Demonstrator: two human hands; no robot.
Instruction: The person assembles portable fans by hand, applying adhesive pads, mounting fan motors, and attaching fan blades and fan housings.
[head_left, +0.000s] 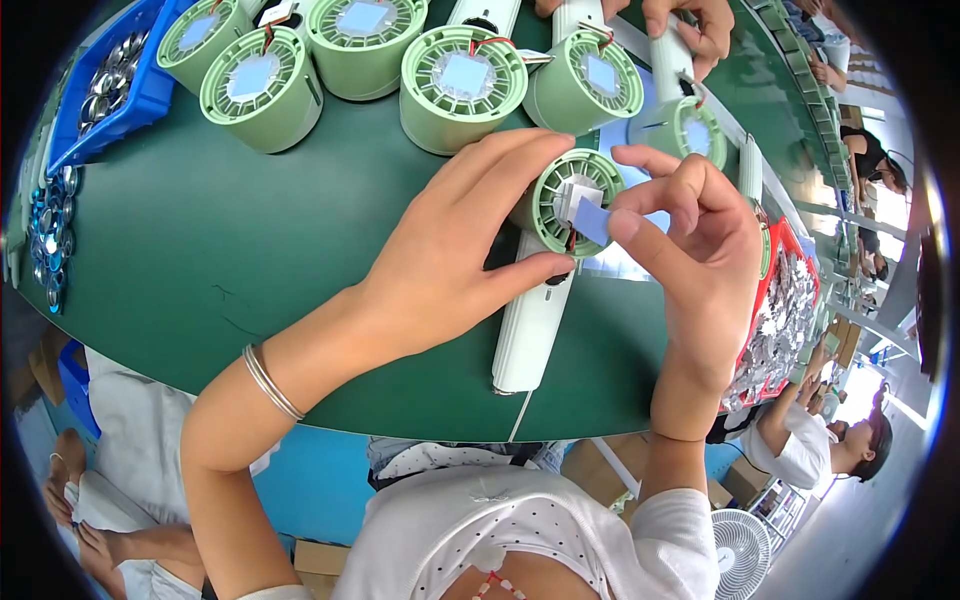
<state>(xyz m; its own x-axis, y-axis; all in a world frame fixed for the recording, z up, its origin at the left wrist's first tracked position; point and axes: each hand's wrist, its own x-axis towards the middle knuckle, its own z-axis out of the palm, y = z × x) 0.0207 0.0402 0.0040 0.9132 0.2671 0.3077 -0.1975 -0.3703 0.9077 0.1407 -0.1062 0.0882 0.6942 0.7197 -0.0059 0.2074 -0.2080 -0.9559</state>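
My left hand (pixel 440 235) is curled round a handheld fan's round green head (pixel 546 200), thumb and fingers on opposite sides of its slotted rim. From the head, the fan's white handle (pixel 530 335) points toward the table's near edge. Between thumb and finger, my right hand (pixel 710 235) pinches a small blue square pad (pixel 592 221). One corner of the pad lies over the whitish square at the centre of the head; whether it touches is hard to tell. A short red wire shows low inside the rim.
Several green fan heads (pixel 463 85) with blue squares stand along the far side. A co-worker's hands (pixel 690 30) handle another fan there. Left are a blue bin (pixel 150 105) of metal caps and loose shiny discs (pixel 55 235); right, a red bin (pixel 748 350) of silvery pieces.
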